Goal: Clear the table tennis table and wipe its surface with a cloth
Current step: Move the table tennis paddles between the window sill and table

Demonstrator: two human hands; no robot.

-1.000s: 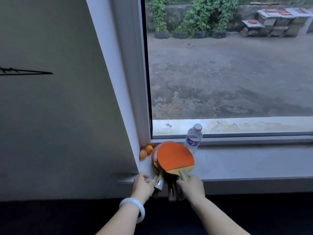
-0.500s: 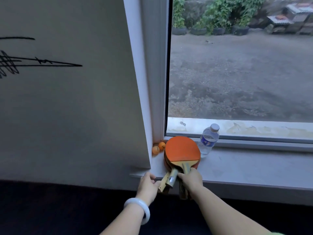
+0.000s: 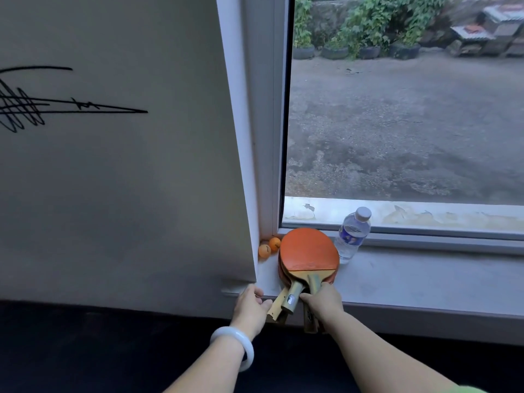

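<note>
A stack of table tennis paddles point(image 3: 309, 255) with orange-red rubber lies on the grey window sill point(image 3: 411, 282), handles pointing over the sill's front edge. My right hand point(image 3: 321, 303) grips the handles from the right. My left hand point(image 3: 251, 309), with a white bangle on the wrist, rests at the sill's edge beside the leftmost handle, fingers loosely curled and just touching its end. Two orange balls point(image 3: 269, 247) sit in the sill's left corner behind the paddles. The table tennis table and a cloth are out of view.
A clear water bottle point(image 3: 351, 236) with a blue label stands on the sill just right of the paddle blades, against the window frame. A white wall with black scribbles fills the left. Below the sill the floor is dark.
The top paddle has settled squarely onto the stack on the sill. My left hand has slipped off the leftmost handle to the sill's edge. My right hand stays on the handles.
</note>
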